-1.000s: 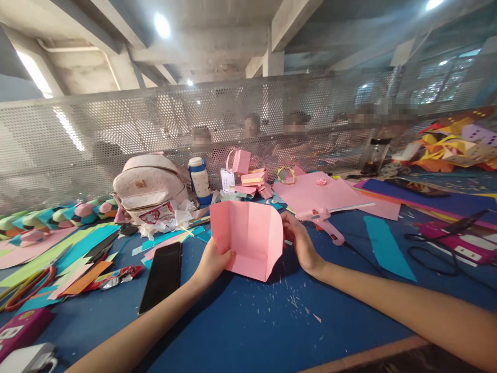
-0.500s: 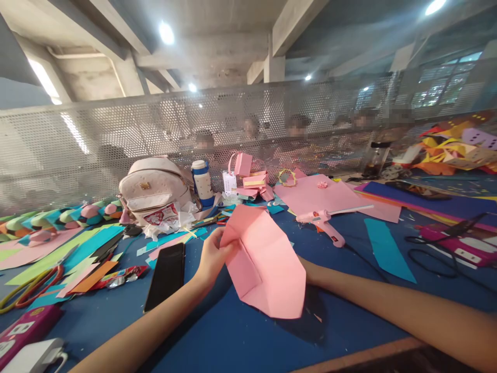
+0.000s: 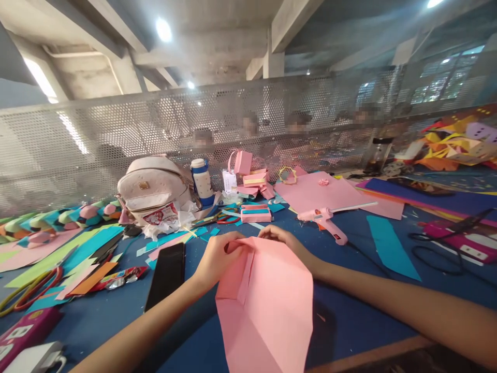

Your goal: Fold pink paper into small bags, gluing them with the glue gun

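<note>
A creased sheet of pink paper [image 3: 277,295] hangs over the front of the blue table, with a folded flap on its left side. My left hand [image 3: 219,259] pinches its upper left edge, thumb and fingers closed on the folded part. Behind the top edge is my right hand [image 3: 285,243], its fingers curled around the paper and partly hidden by it. Just beyond my hands lies a small pink paper box [image 3: 255,213] with blue strips. A pink glue gun [image 3: 324,221] rests to the right of my right hand.
A black phone [image 3: 165,274] lies left of my left forearm. Farther back stand a white backpack [image 3: 151,186] and a bottle [image 3: 202,184]. Scissors [image 3: 34,295] and paper scraps cover the left side. A pink power strip [image 3: 454,238] with cables lies right. People sit behind the mesh partition [image 3: 163,124].
The pink sheet has turned and come lower, towards me. My right hand has moved from the sheet's right side to its top edge, near my left hand. The small pink box is now uncovered.
</note>
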A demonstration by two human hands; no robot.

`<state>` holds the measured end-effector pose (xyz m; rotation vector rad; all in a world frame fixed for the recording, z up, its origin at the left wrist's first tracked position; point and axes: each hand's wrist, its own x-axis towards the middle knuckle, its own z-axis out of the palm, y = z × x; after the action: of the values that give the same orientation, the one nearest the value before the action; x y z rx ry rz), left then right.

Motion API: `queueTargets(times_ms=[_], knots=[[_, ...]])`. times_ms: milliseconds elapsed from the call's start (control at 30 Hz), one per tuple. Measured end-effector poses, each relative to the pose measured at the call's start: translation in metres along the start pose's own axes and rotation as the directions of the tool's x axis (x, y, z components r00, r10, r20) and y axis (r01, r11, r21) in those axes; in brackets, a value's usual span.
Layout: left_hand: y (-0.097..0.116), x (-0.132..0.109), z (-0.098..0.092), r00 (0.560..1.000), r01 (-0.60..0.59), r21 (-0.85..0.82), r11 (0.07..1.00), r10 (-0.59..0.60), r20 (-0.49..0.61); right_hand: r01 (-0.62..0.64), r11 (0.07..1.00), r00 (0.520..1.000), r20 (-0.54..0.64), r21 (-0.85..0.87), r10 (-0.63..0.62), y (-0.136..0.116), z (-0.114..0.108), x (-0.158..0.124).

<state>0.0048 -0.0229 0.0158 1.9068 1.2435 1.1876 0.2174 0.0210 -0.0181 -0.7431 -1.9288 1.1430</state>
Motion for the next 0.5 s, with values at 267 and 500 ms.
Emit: queueTargets(times_ms=[267, 500], knots=[[0.015, 0.005, -0.017, 0.978, 0.001, -0.309, 0.951, 0.063, 0.197, -0.066, 0.994, 0.996, 0.060, 0.092, 0.060, -0.004, 0.004, -0.004], [-0.001, 0.007, -0.015, 0.985, -0.065, -0.509, 0.858, 0.137, 0.104, -0.062, 0.993, 0.993, 0.102, 0.098, 0.052, -0.004, 0.004, -0.007]])
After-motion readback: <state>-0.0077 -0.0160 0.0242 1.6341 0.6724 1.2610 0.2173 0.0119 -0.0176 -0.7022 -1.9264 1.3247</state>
